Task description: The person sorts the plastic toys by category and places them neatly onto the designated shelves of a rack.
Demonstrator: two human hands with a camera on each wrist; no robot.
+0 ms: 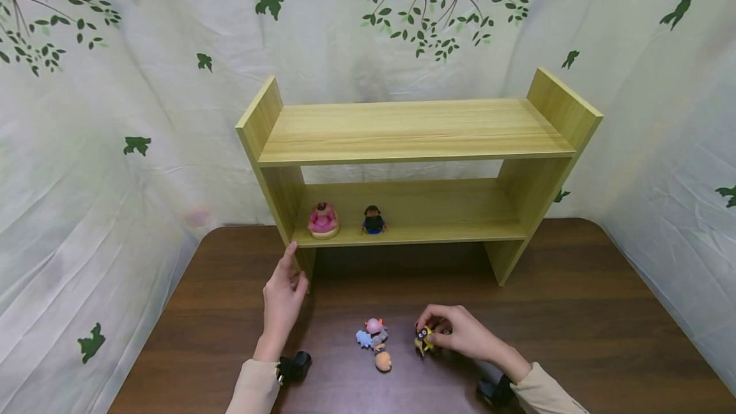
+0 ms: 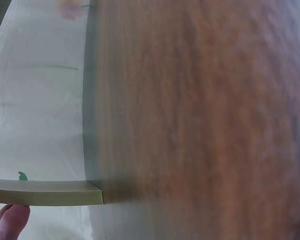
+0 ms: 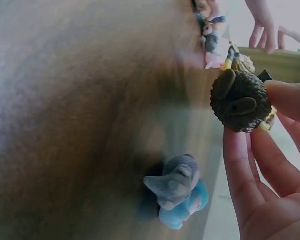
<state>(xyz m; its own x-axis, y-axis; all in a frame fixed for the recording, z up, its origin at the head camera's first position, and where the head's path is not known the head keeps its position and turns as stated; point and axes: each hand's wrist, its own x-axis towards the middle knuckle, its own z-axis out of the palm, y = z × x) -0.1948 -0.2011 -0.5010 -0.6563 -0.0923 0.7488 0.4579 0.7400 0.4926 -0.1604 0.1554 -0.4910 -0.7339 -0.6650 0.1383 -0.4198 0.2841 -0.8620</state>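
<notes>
My right hand (image 1: 460, 332) pinches a small black-and-yellow figurine (image 1: 423, 339) between thumb and fingers, low over the table. In the right wrist view, the figurine's round, dark, bumpy head (image 3: 240, 102) faces the camera. My left hand (image 1: 283, 296) touches the front of the wooden shelf (image 1: 416, 130) at its left side, index finger extended upward. The left wrist view has its fingertip (image 2: 17, 216) against a board. Left of my right hand lie several small figurines: a pink one (image 1: 374, 326), a light blue one (image 1: 364, 338), a grey one (image 1: 378, 337) and an orange-tan one (image 1: 383, 361).
On the middle board stand a pink figurine (image 1: 323, 222) with a pale base, at the left, and a dark-haired figurine (image 1: 374, 220) in blue. A grey-and-blue figurine (image 3: 177, 187) lies by my right hand. Behind the brown table (image 1: 586, 318) hangs a leaf-patterned cloth (image 1: 190, 101).
</notes>
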